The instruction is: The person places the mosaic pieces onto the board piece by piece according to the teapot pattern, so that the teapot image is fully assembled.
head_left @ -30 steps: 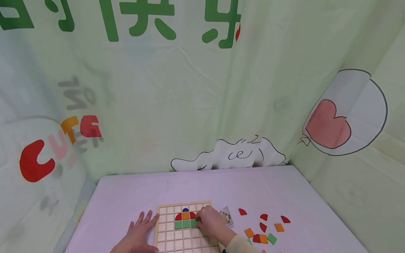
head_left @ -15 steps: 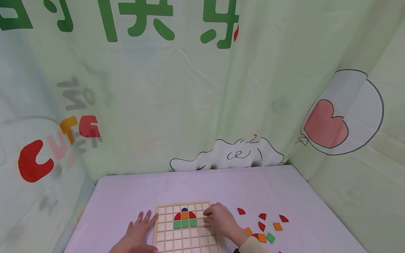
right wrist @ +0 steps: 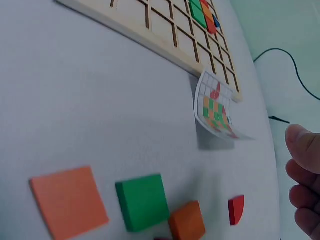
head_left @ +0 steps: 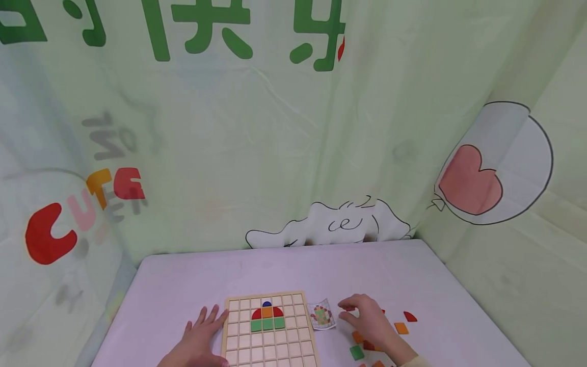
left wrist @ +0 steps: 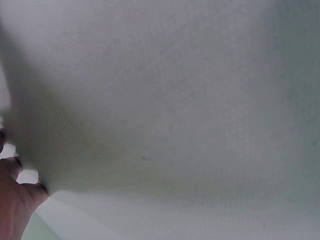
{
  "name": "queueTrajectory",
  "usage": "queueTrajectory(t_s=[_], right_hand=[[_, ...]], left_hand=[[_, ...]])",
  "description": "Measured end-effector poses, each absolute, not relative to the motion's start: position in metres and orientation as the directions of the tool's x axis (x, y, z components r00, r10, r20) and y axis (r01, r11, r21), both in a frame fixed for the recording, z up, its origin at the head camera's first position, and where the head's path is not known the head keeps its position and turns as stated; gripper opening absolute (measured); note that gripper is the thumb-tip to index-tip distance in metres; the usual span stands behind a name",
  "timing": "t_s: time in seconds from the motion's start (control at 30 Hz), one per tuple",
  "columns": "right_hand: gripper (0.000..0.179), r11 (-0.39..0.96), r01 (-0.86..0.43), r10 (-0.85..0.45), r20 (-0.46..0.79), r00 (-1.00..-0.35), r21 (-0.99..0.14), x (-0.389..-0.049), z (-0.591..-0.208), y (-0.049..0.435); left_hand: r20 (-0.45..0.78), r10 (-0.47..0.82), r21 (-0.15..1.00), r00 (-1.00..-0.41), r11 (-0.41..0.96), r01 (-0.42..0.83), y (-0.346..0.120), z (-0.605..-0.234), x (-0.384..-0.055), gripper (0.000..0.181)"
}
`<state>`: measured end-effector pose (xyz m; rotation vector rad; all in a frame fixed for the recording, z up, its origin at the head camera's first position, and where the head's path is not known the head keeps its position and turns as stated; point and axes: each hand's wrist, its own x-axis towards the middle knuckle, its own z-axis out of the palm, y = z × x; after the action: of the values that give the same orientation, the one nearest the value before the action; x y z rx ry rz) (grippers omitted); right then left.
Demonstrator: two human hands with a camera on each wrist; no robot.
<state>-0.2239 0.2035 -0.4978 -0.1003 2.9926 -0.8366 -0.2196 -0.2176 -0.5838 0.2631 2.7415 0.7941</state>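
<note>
A wooden grid board (head_left: 263, 342) lies on the table. Its upper rows bear a row of green square tiles (head_left: 268, 324), an orange square tile (head_left: 267, 312) between two red quarter-round tiles, and a small blue piece (head_left: 267, 304) on top. My left hand (head_left: 198, 340) rests at the board's left edge, fingers spread. Over the loose tiles at right hovers my right hand (head_left: 372, 322), fingers loosely bent; nothing shows in its grasp. In the right wrist view, the thumb and fingers (right wrist: 306, 175) stand apart from the tiles below.
A curled pattern card (head_left: 322, 315) lies against the board's right side. Loose tiles lie beyond it, among them a green square (head_left: 356, 352), an orange square (head_left: 401, 328) and a red quarter-round (head_left: 410, 316). Printed curtains (head_left: 220, 153) stand behind the table.
My right hand has left the board and moved right, past the card, to above the loose tiles. The card is uncovered. My left hand has stayed at the board's edge.
</note>
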Motion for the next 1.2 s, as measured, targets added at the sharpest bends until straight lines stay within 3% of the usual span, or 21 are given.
queueTrajectory(t_s=[0.33,0.63,0.87,1.2], right_hand=[[0.024,0.841,0.078,0.048,-0.069,-0.996,-0.535,-0.209,-0.499,0.262],[0.03,0.835,0.138,0.091,-0.114,-0.989,-0.532,-0.196,-0.511,0.302],[0.032,0.803,0.221,0.133,-0.194,-0.972,-0.554,-0.19,-0.524,0.313],[0.048,0.757,0.35,0.18,-0.338,-0.924,-0.552,-0.184,-0.552,0.32]], left_hand=[[-0.252,0.257,0.518,-0.933,0.85,0.094,-0.208,-0.557,-0.213,0.122],[-0.233,0.251,0.532,-0.939,0.842,0.093,-0.21,-0.563,-0.214,0.125],[-0.27,0.233,0.529,-0.934,0.846,0.058,-0.209,-0.563,-0.216,0.123],[-0.265,0.243,0.51,-0.933,0.856,0.078,-0.208,-0.559,-0.214,0.121]])
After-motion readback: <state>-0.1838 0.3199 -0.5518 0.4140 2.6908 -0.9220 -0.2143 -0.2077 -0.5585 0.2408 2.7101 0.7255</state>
